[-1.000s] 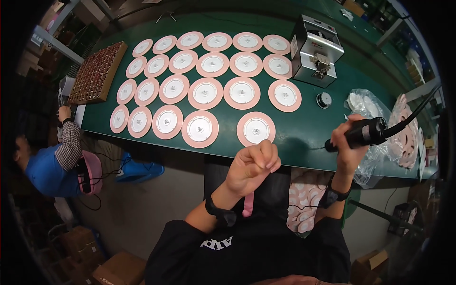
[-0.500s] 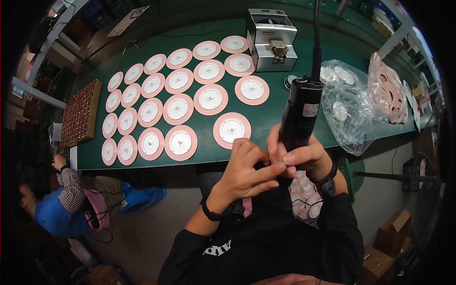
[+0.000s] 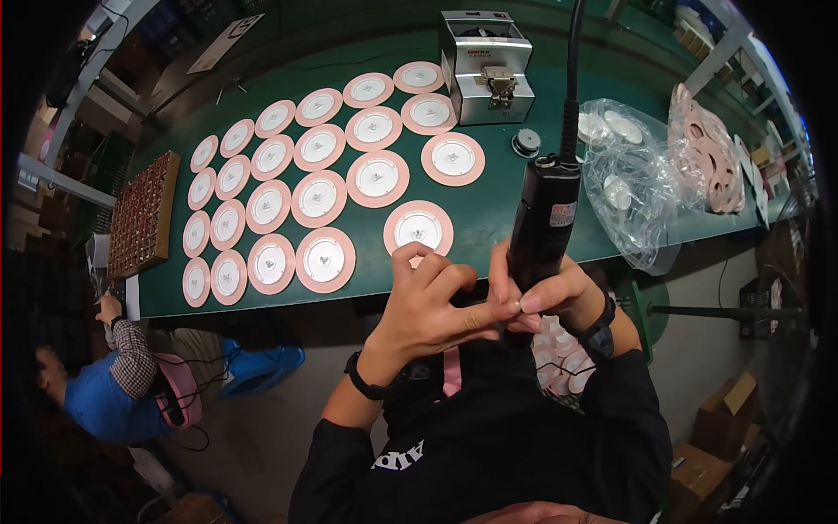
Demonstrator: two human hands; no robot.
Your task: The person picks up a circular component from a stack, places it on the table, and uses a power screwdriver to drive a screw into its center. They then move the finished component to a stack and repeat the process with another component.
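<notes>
A corded black electric screwdriver [image 3: 543, 214] stands nearly upright in my right hand [image 3: 563, 293], its cable running up from the top. Its lower tip is hidden behind my fingers. My left hand [image 3: 428, 306] reaches across, its index fingertip meeting my right thumb, the other fingers bent. Anything small pinched there cannot be made out. Just beyond my left hand lies a pink disc with a white round centre [image 3: 418, 234] and small metal pieces in its middle. Several like it lie in rows on the green table [image 3: 367, 227], one being a nearby disc [image 3: 326, 260].
A silver boxy machine [image 3: 485, 74] stands at the back, a small round grey part [image 3: 526, 142] beside it. Clear plastic bags [image 3: 628, 188] and pink cut-out pieces [image 3: 711, 157] lie right. A tray of small parts [image 3: 144, 214] is far left, near a seated co-worker [image 3: 113, 393].
The table has shifted slightly left in view. The round grey part shows fully beside the screwdriver now. My left fingers have parted a little, with both hands still meeting at the screwdriver.
</notes>
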